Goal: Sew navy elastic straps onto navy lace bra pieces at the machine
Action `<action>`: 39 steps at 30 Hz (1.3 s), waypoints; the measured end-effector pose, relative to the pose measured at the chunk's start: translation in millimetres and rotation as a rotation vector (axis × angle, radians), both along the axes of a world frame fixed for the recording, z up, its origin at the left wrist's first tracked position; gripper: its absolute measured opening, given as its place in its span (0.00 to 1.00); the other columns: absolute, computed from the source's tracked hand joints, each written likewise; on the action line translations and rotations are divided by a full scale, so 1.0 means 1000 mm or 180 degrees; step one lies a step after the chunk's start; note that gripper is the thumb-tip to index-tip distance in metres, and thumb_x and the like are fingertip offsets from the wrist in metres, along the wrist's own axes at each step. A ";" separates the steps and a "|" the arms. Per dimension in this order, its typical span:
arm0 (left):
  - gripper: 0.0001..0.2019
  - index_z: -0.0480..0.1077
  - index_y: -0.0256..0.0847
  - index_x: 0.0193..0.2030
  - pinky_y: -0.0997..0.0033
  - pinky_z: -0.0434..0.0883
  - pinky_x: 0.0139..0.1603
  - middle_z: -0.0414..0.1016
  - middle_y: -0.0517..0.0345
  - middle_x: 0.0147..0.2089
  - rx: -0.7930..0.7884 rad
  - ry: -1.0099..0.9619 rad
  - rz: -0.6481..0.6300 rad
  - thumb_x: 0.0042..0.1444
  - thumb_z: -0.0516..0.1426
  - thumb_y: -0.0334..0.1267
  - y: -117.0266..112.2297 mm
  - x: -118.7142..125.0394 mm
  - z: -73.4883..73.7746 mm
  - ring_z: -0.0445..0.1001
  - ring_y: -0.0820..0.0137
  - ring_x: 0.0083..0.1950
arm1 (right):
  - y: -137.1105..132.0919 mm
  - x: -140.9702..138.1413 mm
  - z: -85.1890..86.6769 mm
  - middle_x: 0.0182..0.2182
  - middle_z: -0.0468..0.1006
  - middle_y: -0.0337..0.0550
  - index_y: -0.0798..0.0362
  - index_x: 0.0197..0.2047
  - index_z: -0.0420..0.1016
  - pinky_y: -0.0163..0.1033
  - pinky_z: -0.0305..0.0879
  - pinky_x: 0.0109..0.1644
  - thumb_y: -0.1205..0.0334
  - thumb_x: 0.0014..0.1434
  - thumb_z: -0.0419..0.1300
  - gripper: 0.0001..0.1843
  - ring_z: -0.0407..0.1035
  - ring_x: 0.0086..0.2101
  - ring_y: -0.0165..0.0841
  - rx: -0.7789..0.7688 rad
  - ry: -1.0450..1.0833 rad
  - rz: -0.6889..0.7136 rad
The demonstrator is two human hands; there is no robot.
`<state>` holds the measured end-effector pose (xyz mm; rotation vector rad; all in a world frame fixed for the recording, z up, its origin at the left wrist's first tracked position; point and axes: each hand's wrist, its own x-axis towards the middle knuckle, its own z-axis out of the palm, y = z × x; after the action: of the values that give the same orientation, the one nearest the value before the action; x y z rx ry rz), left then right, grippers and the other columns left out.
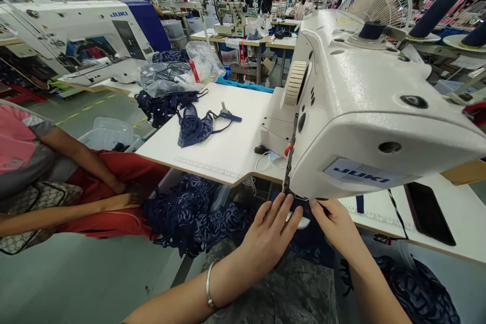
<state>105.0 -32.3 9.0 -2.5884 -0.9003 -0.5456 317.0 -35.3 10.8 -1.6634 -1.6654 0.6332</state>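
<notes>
Head view: your left hand [271,230] lies flat on the navy fabric [306,243] at the front edge of the table [228,152], fingers stretched and spread, gripping nothing. Your right hand [334,228] rests on the same cloth just beside it. Its fingertips reach under the head of the white sewing machine [360,111], so I cannot tell whether they pinch the cloth. The fabric is dark and drapes off the table edge into your lap. A heap of navy lace [190,217] hangs to your left, close to a co-worker's hand [129,197]. A black phone [429,212] lies on the table to your right, well apart. The machine head overhangs both hands closely. The tabletop left of it is open up to a navy bra [195,126].
</notes>
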 end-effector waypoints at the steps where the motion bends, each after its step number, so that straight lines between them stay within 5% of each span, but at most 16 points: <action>1: 0.23 0.58 0.38 0.68 0.56 0.52 0.67 0.58 0.45 0.70 0.0004 0.0001 -0.0003 0.67 0.46 0.33 0.000 0.000 0.000 0.57 0.57 0.70 | 0.000 0.000 0.000 0.26 0.68 0.45 0.50 0.25 0.67 0.42 0.60 0.28 0.45 0.67 0.48 0.24 0.66 0.28 0.41 0.0034 0.0002 -0.0003; 20: 0.22 0.61 0.38 0.65 0.58 0.56 0.65 0.61 0.45 0.68 0.0121 -0.0085 0.0047 0.66 0.45 0.32 -0.002 0.002 0.001 0.59 0.58 0.69 | 0.003 -0.002 0.005 0.23 0.65 0.43 0.49 0.22 0.62 0.41 0.55 0.27 0.44 0.66 0.48 0.26 0.62 0.26 0.41 -0.0009 0.0035 -0.0010; 30: 0.22 0.60 0.37 0.66 0.56 0.48 0.70 0.55 0.42 0.71 0.0125 -0.0194 0.0206 0.66 0.48 0.33 -0.004 0.002 -0.005 0.54 0.57 0.71 | 0.002 -0.003 -0.002 0.22 0.64 0.44 0.49 0.21 0.63 0.40 0.54 0.23 0.42 0.67 0.48 0.27 0.62 0.24 0.40 0.0109 -0.0048 -0.0064; 39: 0.21 0.61 0.39 0.65 0.56 0.53 0.66 0.58 0.43 0.69 -0.0181 -0.0347 0.0205 0.66 0.46 0.30 -0.004 0.000 -0.003 0.55 0.57 0.71 | 0.002 -0.002 -0.009 0.24 0.69 0.45 0.50 0.24 0.66 0.41 0.59 0.27 0.42 0.68 0.48 0.26 0.67 0.28 0.42 0.0242 -0.0012 -0.0115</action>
<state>105.5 -36.7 5.7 -2.5909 -1.0452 -0.6577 315.1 -33.1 1.7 -1.6377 -1.6383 0.5429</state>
